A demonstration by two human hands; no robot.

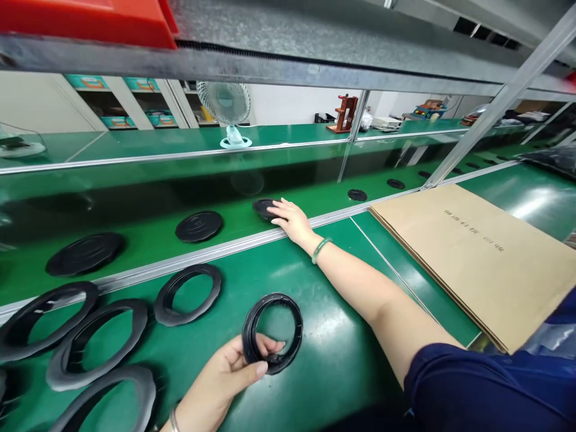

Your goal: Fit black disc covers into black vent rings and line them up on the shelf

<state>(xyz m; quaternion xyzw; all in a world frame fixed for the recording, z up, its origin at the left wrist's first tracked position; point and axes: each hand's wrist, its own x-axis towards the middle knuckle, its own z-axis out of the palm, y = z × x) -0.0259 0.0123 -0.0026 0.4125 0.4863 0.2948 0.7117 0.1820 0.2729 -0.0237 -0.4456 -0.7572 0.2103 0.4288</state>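
My left hand [234, 369] grips a black ring [294, 336] by its lower left edge, thumb in front and fingers through the opening, holding it over the green worktable [333, 366]. Stretched forward across the metal rail, my right hand [292, 219] has its fingers on the right edge of a black round disc [261, 207] at the green conveyor belt [238, 231]. Its fingertips partly cover the disc, and whether the disc is lifted off the belt is hard to tell. A green bangle [320, 249] circles the right wrist.
Several loose black rings [189, 294] lie on the worktable at left. More black discs [198, 226] sit along the belt both ways. Flat cardboard [477, 252] lies at right. A metal shelf [315, 72] with a red bin [90, 21] hangs overhead; a slanted post [499, 102] stands at right.
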